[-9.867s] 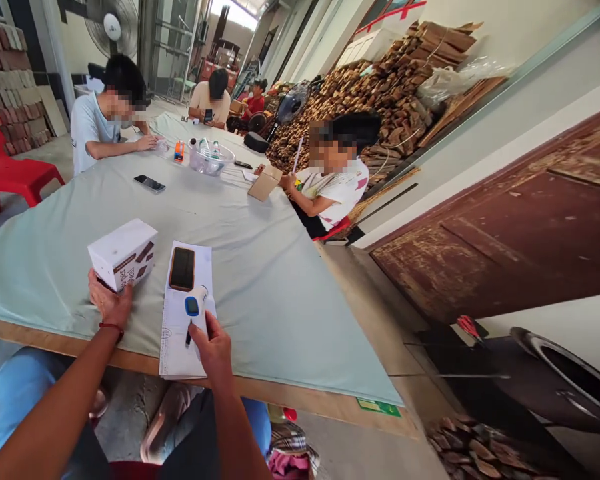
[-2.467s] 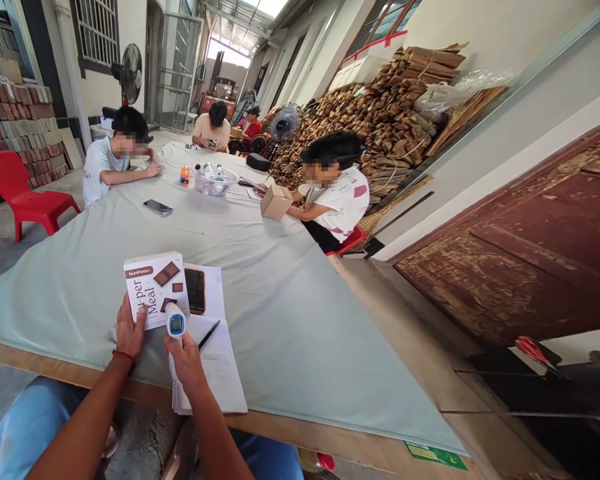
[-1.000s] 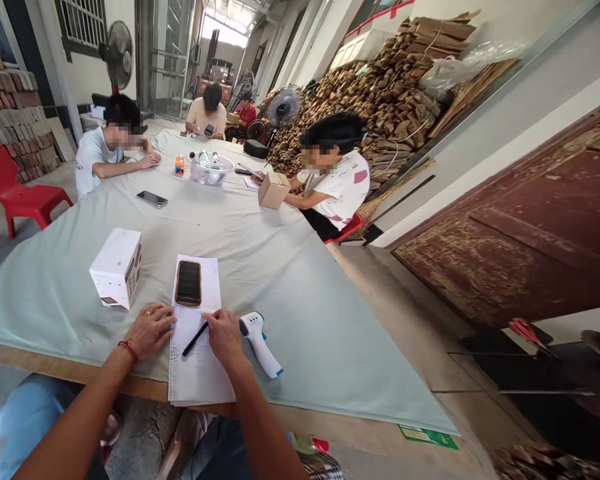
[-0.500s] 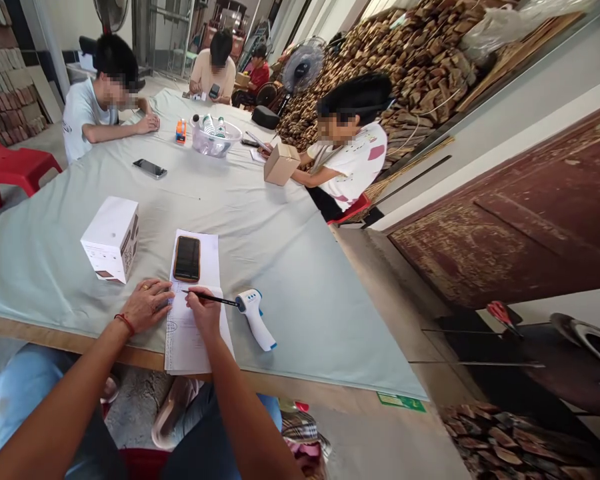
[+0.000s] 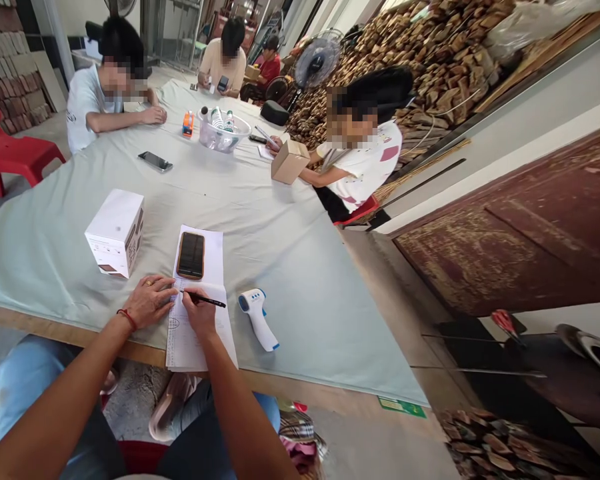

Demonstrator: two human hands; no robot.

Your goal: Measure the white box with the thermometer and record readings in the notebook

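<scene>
My right hand (image 5: 199, 313) is closed around a black pen (image 5: 213, 301), its tip down at the open notebook (image 5: 185, 350). Handwriting covers part of the lower page. Flat on the table, with fingers stretched out, my left hand (image 5: 150, 300) touches the notebook's left edge. A smartphone (image 5: 191, 255) in an orange-edged case lies on the upper page. Right of the notebook rests a white and blue infrared thermometer (image 5: 260, 321). The white box (image 5: 115, 230) stands beyond my left hand.
Three people sit around the cloth-covered table (image 5: 320, 320). Farther off are another phone (image 5: 155, 161), a plastic basket (image 5: 220, 139) with bottles, an orange box (image 5: 188, 124) and a cardboard box (image 5: 290, 162). Stacked firewood (image 5: 360, 73) and a fan (image 5: 316, 63) stand behind.
The pen has swung in my right hand, its back end now clear of the thermometer. My left hand stays by the notebook. The view has shifted slightly.
</scene>
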